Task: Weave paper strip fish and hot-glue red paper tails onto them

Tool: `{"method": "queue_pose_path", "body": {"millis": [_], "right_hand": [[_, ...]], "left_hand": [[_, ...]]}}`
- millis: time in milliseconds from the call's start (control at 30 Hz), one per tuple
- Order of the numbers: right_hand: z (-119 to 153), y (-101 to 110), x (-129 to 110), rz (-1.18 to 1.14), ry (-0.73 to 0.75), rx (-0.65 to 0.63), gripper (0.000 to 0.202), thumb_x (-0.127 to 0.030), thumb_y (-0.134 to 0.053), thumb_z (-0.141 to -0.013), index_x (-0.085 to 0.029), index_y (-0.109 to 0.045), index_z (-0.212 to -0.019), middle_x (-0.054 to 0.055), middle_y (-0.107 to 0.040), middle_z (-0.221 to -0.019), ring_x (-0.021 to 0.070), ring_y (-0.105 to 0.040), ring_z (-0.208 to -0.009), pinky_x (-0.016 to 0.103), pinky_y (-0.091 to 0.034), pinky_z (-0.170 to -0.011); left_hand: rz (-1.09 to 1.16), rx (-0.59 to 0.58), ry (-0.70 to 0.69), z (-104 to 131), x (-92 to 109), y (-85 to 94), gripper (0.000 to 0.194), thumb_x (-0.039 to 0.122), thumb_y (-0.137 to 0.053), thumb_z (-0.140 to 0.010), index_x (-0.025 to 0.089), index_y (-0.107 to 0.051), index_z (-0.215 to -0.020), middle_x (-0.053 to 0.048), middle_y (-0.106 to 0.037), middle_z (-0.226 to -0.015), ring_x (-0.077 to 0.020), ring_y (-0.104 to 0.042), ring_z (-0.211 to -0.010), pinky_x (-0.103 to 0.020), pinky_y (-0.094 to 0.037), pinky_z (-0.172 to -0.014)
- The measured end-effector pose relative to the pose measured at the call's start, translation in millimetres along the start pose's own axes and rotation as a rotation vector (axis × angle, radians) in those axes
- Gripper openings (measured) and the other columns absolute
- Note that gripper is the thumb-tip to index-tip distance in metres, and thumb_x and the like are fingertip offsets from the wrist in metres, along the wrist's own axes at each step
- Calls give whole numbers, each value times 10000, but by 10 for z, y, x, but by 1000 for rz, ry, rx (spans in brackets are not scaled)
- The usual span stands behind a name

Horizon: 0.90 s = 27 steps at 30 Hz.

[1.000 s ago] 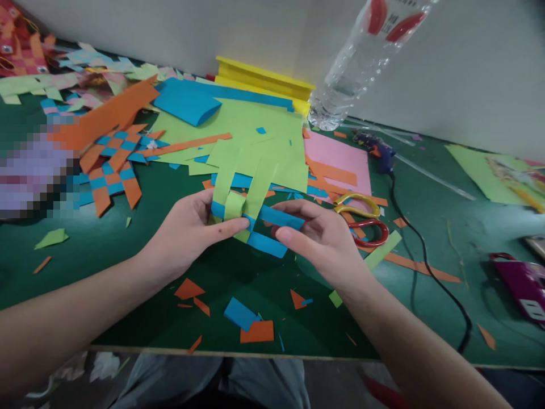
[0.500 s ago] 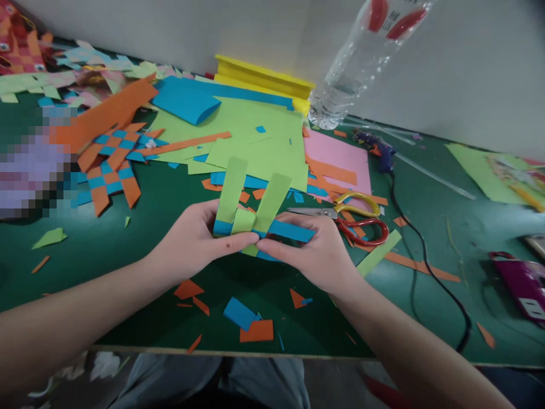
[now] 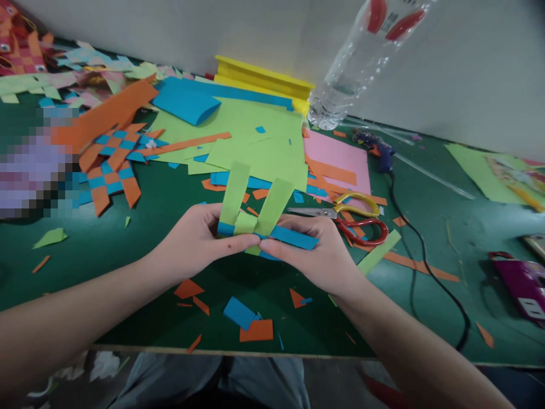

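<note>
Since the frame one second back, the right hand (image 3: 317,250) has come in toward the left hand (image 3: 198,238), and the scissors blades now show beyond it; the woven paper piece (image 3: 246,223) sits slightly lower and further right. Piece is between both hands, above the near part of the green table (image 3: 149,312). Left hand pinches its left and lower part, thumb in front; right thumb presses the lower right, fingers mostly hidden. Thumb tips touch or nearly, can't tell. Both hands equally near. Two long green strips (image 3: 276,204) point away from the person; a blue strip (image 3: 294,237) runs crosswise, free end over the right hand. Scissors (image 3: 338,215) lie just beyond that hand.
</note>
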State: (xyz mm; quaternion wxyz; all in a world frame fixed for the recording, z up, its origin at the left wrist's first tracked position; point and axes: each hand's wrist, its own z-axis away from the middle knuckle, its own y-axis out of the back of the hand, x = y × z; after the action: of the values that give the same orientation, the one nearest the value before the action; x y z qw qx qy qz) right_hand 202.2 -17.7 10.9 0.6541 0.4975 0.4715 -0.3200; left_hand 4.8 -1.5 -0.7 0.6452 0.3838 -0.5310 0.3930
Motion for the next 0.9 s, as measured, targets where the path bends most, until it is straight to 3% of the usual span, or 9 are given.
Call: {"method": "queue_pose_path", "body": {"millis": [133, 333, 533, 767, 900], "right_hand": [[-6, -9, -6, 28, -22, 20, 162, -374, -707, -757, -214, -703, -773, -7, -690, -793, 147, -605, -721, 264, -466, -625], [-16, -13, -34, 67, 38, 35, 154, -342, -686, -770, -208, -651, -703, -30, -615, -674, 123, -552, -649, 255, -434, -605], [-7, -15, -44, 105, 61, 86, 134, -335, -699, -757, -209, -667, -725, -12, -652, -745, 143, -578, -704, 260, -457, -630], [-6, -5, -53, 103, 62, 78, 157, -333, -686, -773, -208, -655, -684, -20, -631, -693, 133, -565, -669, 251, -444, -604], [0, -2, -46, 104, 67, 67, 134, -319, -688, -771, -208, -657, -703, -25, -626, -702, 125, -559, -668, 244, -436, -603]], "left_hand": [[-25, 7, 4, -1, 14, 6, 136, 293, -763, -695, 209, -724, -794, -4, -734, -804, -206, -688, -783, -273, -569, -679], [2, -3, 2, 4, 12, 24, 121, 209, -766, -682, 222, -720, -793, 19, -726, -785, -175, -681, -747, -228, -553, -654], [2, -24, 18, 8, 20, 14, 151, 247, -770, -681, 231, -716, -821, 22, -704, -702, -190, -680, -728, -255, -562, -644], [5, -16, 11, -6, 10, 18, 195, 205, -781, -667, 249, -721, -848, 34, -721, -773, -170, -679, -737, -236, -560, -666], [30, -39, 2, -3, 30, 12, 176, 171, -772, -668, 250, -716, -815, 49, -693, -702, -160, -674, -718, -224, -554, -666]]}}
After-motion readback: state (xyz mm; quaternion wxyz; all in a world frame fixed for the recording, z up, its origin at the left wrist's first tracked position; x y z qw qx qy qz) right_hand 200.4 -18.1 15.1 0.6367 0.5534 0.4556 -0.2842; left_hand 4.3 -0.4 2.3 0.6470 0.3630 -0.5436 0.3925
